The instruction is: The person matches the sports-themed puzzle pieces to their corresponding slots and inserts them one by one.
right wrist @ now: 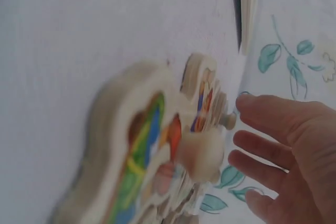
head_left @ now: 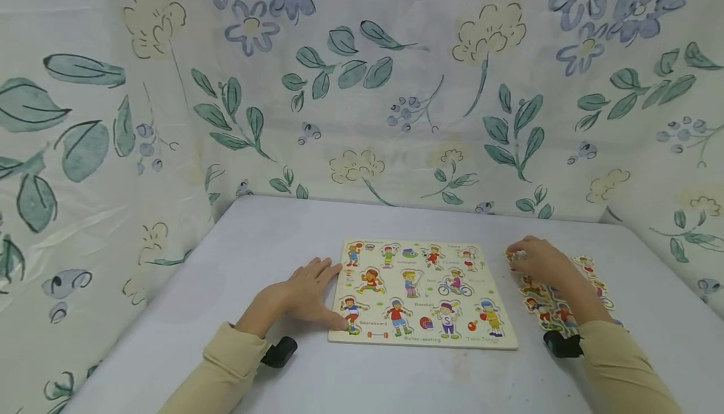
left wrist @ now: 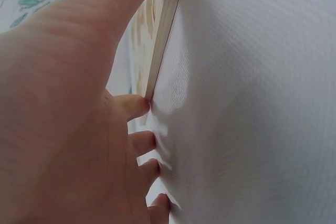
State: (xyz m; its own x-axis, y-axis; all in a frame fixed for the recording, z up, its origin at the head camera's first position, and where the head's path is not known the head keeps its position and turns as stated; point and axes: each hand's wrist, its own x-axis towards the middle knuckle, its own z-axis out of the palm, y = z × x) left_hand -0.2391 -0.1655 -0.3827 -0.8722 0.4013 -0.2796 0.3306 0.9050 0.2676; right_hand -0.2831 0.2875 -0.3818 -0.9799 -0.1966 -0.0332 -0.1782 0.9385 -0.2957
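A wooden puzzle board (head_left: 506, 338) lies flat on the table, printed with cartoon children at sports. My left hand (head_left: 308, 291) rests at its left side, thumb on the front left corner. In the left wrist view, the fingers of that hand (left wrist: 79, 129) are spread, and the index tip touches the board's edge (left wrist: 160, 45). Right of the board lies a group of knobbed puzzle pieces (head_left: 560, 316). Over their far left end is my right hand (head_left: 540, 263). The right wrist view shows its fingers extended beside a small knob (right wrist: 229, 120), gripping nothing visible.
The white table (head_left: 271, 232) runs back to a flower-patterned cloth (head_left: 362, 125) that hangs behind and at the sides. A black wrist camera (head_left: 279, 352) sits under the left wrist, another black camera (head_left: 562, 343) under the right. A blurred puzzle piece (right wrist: 100, 145) fills the right wrist view's foreground.
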